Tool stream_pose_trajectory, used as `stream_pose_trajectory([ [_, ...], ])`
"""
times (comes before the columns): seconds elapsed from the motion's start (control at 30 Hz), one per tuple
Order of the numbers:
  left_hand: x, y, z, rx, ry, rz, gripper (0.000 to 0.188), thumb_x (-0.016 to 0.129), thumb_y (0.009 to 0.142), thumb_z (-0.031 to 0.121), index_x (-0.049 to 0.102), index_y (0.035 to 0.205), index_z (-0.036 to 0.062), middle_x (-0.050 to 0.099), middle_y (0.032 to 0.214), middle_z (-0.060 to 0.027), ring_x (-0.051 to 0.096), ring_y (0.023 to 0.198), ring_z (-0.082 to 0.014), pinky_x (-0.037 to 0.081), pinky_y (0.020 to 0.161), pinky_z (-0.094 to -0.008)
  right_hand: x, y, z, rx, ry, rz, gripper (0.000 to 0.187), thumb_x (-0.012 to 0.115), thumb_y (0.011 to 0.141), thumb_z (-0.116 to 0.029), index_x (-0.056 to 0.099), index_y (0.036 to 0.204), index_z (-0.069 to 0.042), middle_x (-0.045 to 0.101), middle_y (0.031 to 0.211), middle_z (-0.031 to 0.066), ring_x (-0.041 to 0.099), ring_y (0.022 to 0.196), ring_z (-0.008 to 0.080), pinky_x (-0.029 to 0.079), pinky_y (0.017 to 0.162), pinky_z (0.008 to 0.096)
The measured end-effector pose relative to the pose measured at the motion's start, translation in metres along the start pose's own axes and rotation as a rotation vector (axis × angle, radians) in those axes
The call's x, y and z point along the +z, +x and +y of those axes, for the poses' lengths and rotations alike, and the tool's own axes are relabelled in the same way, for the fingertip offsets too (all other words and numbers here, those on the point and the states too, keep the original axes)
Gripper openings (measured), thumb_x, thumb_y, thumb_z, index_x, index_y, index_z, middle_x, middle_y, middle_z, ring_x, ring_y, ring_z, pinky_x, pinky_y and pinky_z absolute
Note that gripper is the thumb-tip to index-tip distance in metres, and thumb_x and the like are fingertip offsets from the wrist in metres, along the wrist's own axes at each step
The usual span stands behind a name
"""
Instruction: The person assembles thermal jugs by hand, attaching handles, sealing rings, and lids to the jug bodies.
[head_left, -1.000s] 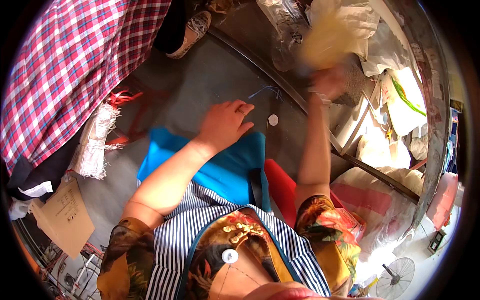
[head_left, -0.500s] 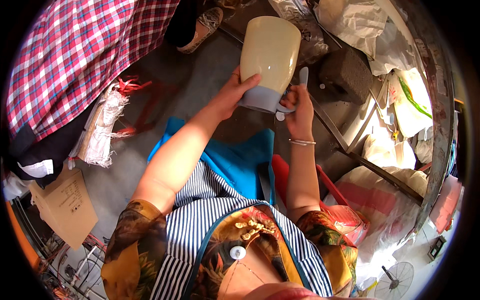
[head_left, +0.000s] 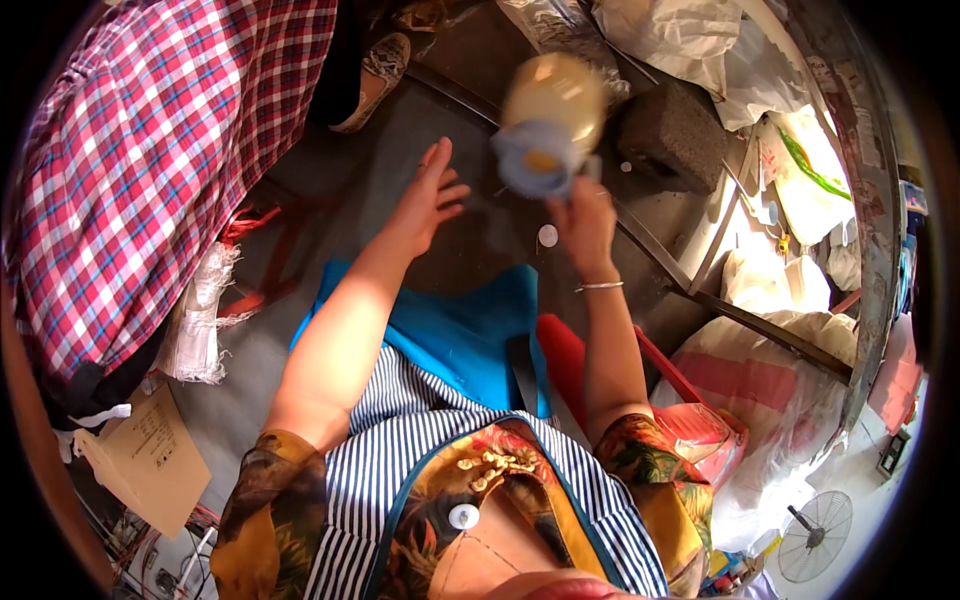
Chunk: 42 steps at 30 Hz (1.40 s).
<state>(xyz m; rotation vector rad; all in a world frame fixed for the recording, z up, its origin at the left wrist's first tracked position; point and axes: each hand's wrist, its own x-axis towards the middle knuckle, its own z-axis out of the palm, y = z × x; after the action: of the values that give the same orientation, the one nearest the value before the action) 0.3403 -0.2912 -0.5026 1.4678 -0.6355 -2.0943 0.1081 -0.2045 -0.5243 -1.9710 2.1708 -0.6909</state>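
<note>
In the upper middle, a cream jug (head_left: 560, 95) with a grey collar is blurred by motion. Its grey open end tilts toward me and shows a yellowish inside. My right hand (head_left: 588, 225) is closed around the grey handle at the jug's right side; the fingertips are partly hidden. To the left, my left hand (head_left: 425, 205) is in the air with its fingers apart, holding nothing and not touching the jug. A small pale disc (head_left: 547, 235) shows just below the jug, beside my right hand.
A dark block (head_left: 672, 138) lies right of the jug, near metal bars (head_left: 650, 240) and white plastic bags (head_left: 760, 280). A red container (head_left: 565, 365) is beside my right forearm. At left are a person in a checked garment (head_left: 170, 130), a white fibrous bundle (head_left: 203, 320) and a cardboard box (head_left: 150, 455).
My left hand has let go of the jug and moved left, opening its fingers. The jug, in my right hand, has tipped so its grey end faces me.
</note>
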Motion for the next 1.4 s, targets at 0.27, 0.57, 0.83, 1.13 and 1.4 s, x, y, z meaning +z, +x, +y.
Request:
stream_pose_trajectory([
  [0.27, 0.000, 0.002, -0.020, 0.479, 0.821, -0.109, 0.044, 0.067, 0.091, 0.032, 0.058, 0.125, 0.0053, 0.066, 0.119, -0.0118, 0.065, 0.099, -0.0213, 0.050, 0.088, -0.0338, 0.067, -0.001, 0.093, 0.035, -0.322, -0.071, 0.034, 0.068, 0.085, -0.027, 0.055, 0.104, -0.002, 0.064, 0.082, 0.0167, 0.062, 0.085, 0.0352, 0.043, 0.086, 0.0483],
  [0.57, -0.001, -0.023, -0.017, 0.611, 0.864, -0.096, 0.037, 0.069, 0.089, 0.027, 0.061, 0.118, 0.0066, 0.067, 0.110, -0.0090, 0.067, 0.092, -0.0223, 0.053, 0.080, -0.0347, -0.066, 0.106, 0.056, 0.313, -0.394, 0.540, 0.034, 0.061, 0.091, -0.036, 0.056, 0.100, -0.003, 0.063, 0.094, 0.0219, 0.061, 0.083, 0.0404, 0.049, 0.068, 0.0506],
  [0.83, -0.015, -0.044, 0.006, 0.681, 1.007, 0.057, 0.032, 0.068, 0.089, 0.025, 0.063, 0.113, 0.0063, 0.068, 0.100, -0.0111, 0.067, 0.088, -0.0272, 0.053, 0.077, -0.0354, -0.009, 0.051, 0.100, 0.265, -0.350, 0.397, 0.046, 0.057, 0.094, -0.039, 0.055, 0.117, 0.001, 0.063, 0.094, 0.0252, 0.060, 0.087, 0.0444, 0.048, 0.070, 0.0511],
  [1.13, -0.017, -0.016, -0.009, 0.716, 0.988, 0.002, 0.027, 0.066, 0.091, 0.024, 0.063, 0.112, 0.0070, 0.068, 0.100, -0.0091, 0.067, 0.088, -0.0239, 0.053, 0.076, -0.0341, 0.006, 0.071, 0.049, -0.079, -0.225, 0.034, 0.026, 0.064, 0.089, -0.026, 0.057, 0.100, -0.003, 0.064, 0.083, 0.0206, 0.059, 0.088, 0.0438, 0.045, 0.076, 0.0557],
  [1.4, -0.012, -0.027, -0.007, 0.604, 0.998, 0.002, 0.042, 0.066, 0.091, 0.024, 0.057, 0.127, 0.0045, 0.062, 0.121, -0.0121, 0.063, 0.104, -0.0243, 0.050, 0.090, -0.0346, 0.014, 0.047, 0.043, -0.229, -0.239, 0.271, 0.030, 0.070, 0.084, -0.029, 0.060, 0.099, -0.006, 0.061, 0.086, 0.0180, 0.057, 0.083, 0.0401, 0.044, 0.079, 0.0492],
])
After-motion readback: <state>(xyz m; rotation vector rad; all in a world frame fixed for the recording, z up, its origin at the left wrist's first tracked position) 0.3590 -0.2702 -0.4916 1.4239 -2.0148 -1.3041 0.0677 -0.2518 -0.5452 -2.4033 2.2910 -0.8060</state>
